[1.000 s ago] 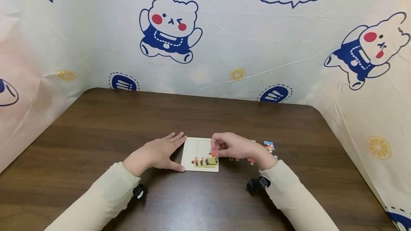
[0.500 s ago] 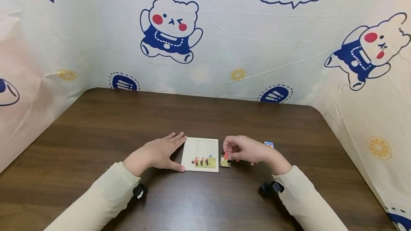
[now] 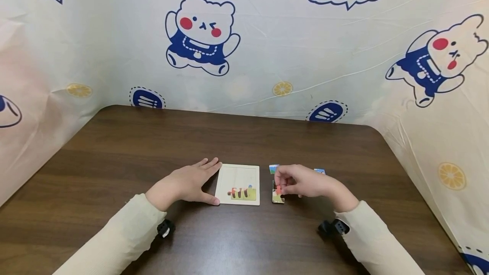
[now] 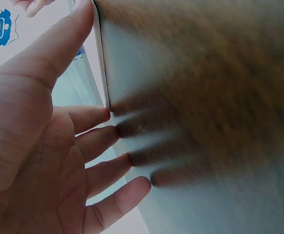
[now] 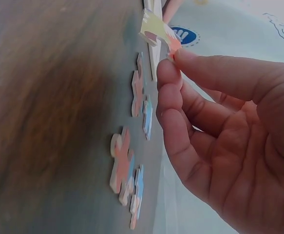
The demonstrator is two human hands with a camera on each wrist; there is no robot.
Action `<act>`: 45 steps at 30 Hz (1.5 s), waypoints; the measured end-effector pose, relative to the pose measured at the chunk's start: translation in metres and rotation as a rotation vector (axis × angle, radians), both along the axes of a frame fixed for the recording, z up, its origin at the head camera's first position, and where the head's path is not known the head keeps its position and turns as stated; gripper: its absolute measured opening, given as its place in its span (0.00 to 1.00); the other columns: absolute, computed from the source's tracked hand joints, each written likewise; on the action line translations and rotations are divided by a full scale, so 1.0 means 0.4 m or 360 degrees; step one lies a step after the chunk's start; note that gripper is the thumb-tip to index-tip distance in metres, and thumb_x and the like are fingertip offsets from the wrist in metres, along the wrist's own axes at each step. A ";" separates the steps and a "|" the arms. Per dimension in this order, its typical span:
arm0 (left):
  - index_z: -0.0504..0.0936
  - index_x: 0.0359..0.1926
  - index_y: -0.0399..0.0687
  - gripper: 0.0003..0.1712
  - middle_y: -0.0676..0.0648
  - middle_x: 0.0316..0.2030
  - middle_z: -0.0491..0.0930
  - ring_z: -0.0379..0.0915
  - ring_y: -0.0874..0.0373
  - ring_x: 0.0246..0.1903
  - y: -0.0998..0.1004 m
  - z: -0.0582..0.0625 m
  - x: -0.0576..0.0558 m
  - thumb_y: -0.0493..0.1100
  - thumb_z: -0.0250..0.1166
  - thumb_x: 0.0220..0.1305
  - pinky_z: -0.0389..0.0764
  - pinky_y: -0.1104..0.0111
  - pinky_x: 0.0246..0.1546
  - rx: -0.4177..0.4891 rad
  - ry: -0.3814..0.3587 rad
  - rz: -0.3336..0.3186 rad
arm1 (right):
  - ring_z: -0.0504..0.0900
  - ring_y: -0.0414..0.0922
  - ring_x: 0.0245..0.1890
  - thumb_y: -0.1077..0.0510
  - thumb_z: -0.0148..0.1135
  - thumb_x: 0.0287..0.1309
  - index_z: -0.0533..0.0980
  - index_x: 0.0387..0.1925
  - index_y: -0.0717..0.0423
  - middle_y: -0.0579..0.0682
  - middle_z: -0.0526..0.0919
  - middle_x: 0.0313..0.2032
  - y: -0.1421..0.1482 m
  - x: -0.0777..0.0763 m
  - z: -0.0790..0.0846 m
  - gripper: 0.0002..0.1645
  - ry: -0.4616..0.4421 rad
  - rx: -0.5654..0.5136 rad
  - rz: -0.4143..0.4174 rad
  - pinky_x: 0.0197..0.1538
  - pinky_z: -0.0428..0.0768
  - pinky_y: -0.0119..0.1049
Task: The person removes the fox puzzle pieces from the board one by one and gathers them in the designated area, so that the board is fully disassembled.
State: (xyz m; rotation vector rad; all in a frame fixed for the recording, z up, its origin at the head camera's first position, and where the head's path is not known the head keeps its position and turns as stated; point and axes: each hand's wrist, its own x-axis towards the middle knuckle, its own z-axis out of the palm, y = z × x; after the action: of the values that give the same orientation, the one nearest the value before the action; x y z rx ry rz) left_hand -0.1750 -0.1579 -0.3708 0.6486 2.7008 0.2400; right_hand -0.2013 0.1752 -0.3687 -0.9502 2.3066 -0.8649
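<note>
A shallow, light wooden puzzle tray (image 3: 234, 175) lies on the table. Joined puzzle pieces (image 3: 244, 194) in green and red, with brown stripes, fill part of its lower right area. Fingers spread, my left hand (image 3: 188, 184) rests at the tray's left side; in the left wrist view, the thumb and a fingertip touch the tray edge. To the right of the tray, my right hand (image 3: 305, 180) pinches a green and red puzzle piece (image 5: 155, 25) between thumb and fingers. In the right wrist view, that piece is tilted and held off the table.
A blue loose piece (image 3: 273, 169) lies right of the tray, and another (image 3: 319, 171) shows behind my right hand. Several loose pieces, including a red one (image 5: 122, 163), lie beneath that hand. A printed cloth (image 3: 259, 54) stands behind the brown table (image 3: 172, 133).
My right hand has moved right, from over the tray to beside it, taking the green and red puzzle piece along. A blue loose piece has come into view. The left hand stays put.
</note>
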 end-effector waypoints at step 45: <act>0.55 0.77 0.45 0.61 0.43 0.78 0.50 0.48 0.40 0.77 -0.001 0.000 0.002 0.70 0.70 0.53 0.64 0.46 0.69 0.0003 0.0007 -0.0003 | 0.72 0.35 0.26 0.62 0.65 0.63 0.77 0.40 0.57 0.43 0.76 0.26 -0.025 0.008 -0.005 0.06 0.0091 0.0096 0.0051 0.33 0.74 0.28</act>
State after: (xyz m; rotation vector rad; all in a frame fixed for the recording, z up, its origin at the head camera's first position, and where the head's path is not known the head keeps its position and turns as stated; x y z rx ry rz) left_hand -0.1742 -0.1585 -0.3708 0.6531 2.7042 0.2413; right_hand -0.1981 0.1650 -0.3707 -0.9954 2.3451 -0.7602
